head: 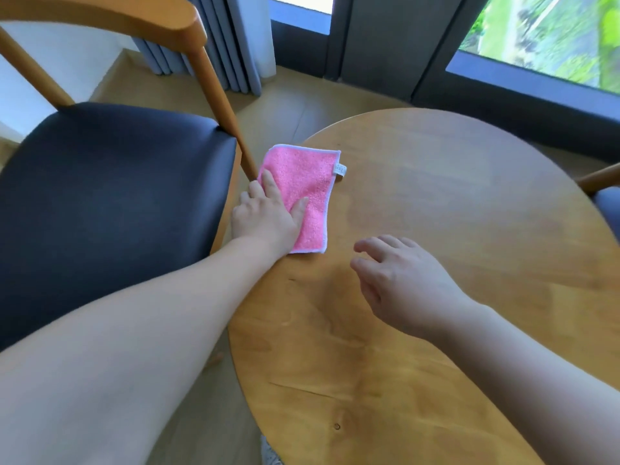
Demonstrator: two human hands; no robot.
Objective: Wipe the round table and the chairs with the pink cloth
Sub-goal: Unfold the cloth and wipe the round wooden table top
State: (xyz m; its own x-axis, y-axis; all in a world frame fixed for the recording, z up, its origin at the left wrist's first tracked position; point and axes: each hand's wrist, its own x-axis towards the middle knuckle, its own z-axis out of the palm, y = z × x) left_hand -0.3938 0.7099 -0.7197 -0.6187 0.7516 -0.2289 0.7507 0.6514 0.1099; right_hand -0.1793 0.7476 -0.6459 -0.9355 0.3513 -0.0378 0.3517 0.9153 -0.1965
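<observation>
The pink cloth [307, 193], folded flat with a white hem and a small tag, lies at the left edge of the round wooden table [436, 263]. My left hand [268, 216] presses flat on the cloth's near left part, fingers straight. My right hand [399, 283] hovers over the table's middle, fingers loosely bent and holding nothing. A wooden chair with a dark padded seat [110, 203] stands at the left, its frame leg close to the cloth.
A second chair [600, 189] shows only its armrest and seat corner at the right edge. Behind the table are dark window frames [379, 45] and grey-blue curtains [214, 38]. Wooden floor runs between the chair and the table.
</observation>
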